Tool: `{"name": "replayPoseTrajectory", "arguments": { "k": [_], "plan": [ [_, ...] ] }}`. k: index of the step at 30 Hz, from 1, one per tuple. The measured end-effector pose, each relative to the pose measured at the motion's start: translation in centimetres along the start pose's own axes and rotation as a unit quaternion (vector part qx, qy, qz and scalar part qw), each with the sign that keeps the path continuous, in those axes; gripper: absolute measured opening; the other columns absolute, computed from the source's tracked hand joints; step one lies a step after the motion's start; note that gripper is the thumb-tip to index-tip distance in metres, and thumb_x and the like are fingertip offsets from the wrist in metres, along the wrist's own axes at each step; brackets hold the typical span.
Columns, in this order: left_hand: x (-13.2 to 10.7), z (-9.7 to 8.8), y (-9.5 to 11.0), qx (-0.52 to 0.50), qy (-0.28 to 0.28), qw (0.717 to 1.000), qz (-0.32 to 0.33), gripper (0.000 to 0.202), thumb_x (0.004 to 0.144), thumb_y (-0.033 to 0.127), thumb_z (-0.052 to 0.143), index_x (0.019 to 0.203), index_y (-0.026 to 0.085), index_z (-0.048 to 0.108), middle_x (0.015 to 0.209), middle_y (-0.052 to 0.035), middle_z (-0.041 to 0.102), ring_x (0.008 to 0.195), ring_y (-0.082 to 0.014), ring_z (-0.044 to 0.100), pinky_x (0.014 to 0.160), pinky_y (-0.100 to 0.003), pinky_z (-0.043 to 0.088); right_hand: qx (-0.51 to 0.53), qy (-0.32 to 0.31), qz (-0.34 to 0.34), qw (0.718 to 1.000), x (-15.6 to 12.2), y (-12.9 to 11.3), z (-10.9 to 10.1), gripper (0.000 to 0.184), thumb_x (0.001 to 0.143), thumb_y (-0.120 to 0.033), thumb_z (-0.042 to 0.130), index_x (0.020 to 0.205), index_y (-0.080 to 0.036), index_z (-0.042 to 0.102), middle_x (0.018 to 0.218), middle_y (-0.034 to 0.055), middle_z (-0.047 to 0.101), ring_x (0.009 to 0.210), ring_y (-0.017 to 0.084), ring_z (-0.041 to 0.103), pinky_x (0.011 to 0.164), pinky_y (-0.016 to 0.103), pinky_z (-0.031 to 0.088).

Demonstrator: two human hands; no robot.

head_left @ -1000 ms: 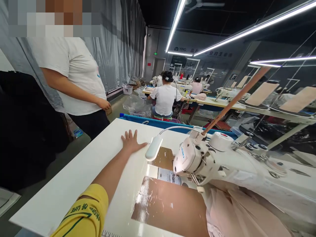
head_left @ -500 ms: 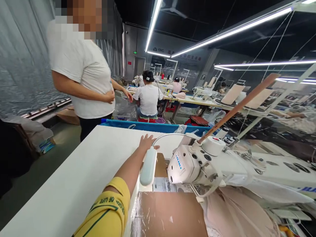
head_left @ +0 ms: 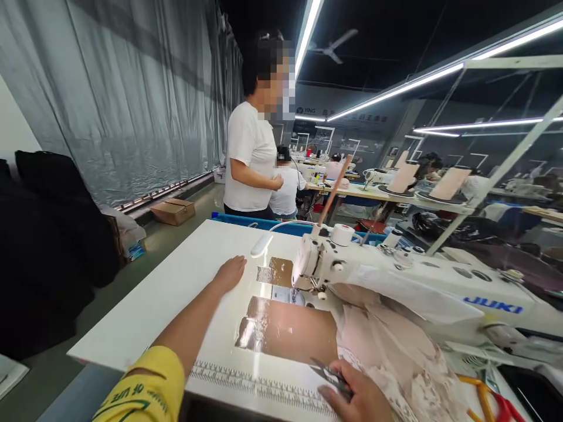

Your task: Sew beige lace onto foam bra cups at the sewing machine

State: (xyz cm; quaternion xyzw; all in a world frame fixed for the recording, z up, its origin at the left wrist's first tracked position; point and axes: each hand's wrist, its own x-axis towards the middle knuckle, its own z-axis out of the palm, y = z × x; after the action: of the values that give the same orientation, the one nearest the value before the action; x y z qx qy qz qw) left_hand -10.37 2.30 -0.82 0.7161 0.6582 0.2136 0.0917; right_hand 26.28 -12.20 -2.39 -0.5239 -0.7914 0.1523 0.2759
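Note:
My left hand (head_left: 231, 274) lies on the white table (head_left: 189, 252), fingers stretched forward, with nothing in it. It is left of the sewing machine (head_left: 314, 261). At the table's front edge, my right hand (head_left: 358, 390) is closed around dark thread snips (head_left: 332, 378), their blades pointing left. Just beyond the snips is a shiny brown plate (head_left: 290, 331) in front of the needle area. Pale pink fabric with lace (head_left: 382, 340) lies bunched under the machine arm, close to my right hand.
A printed ruler scale (head_left: 259, 384) runs along the front edge. Orange-handled scissors (head_left: 481, 398) and a dark phone-like object (head_left: 534, 390) lie at the right. A lamp (head_left: 263, 244) hangs over the table. A person in a white shirt (head_left: 250, 158) stands behind it.
My left hand has drawn back from the table's far side toward me. My right hand has come into view with the snips. The view has turned left, and the standing person appears further away.

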Motion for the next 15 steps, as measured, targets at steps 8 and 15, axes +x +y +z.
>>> {"name": "replayPoseTrajectory", "arguments": {
  "k": [8, 15],
  "plan": [
    [-15.5, 1.2, 4.5, -0.018, -0.029, 0.993, 0.116, 0.042, 0.096, 0.030, 0.034, 0.134, 0.024, 0.051, 0.143, -0.0025, 0.044, 0.134, -0.0210, 0.039, 0.114, -0.043, 0.031, 0.158, 0.099, -0.042, 0.982, -1.1, -1.3, -2.8, 0.030, 0.096, -0.039, 0.035, 0.095, -0.019, 0.058, 0.063, -0.0004, 0.057, 0.051, 0.014, 0.052, 0.053, 0.025, 0.043],
    [-24.9, 1.0, 10.9, -0.137, -0.035, 0.970, 0.199, 0.023, 0.091, 0.032, 0.051, 0.103, 0.029, 0.070, 0.120, -0.0026, 0.065, 0.118, -0.0208, 0.057, 0.105, -0.035, 0.044, -0.022, 0.265, -0.065, 0.962, 1.1, 3.2, -10.0, 0.018, 0.084, -0.028, 0.045, 0.092, -0.019, 0.060, 0.103, 0.0114, 0.061, 0.099, 0.025, 0.058, 0.084, 0.038, 0.046]
  ]
}}
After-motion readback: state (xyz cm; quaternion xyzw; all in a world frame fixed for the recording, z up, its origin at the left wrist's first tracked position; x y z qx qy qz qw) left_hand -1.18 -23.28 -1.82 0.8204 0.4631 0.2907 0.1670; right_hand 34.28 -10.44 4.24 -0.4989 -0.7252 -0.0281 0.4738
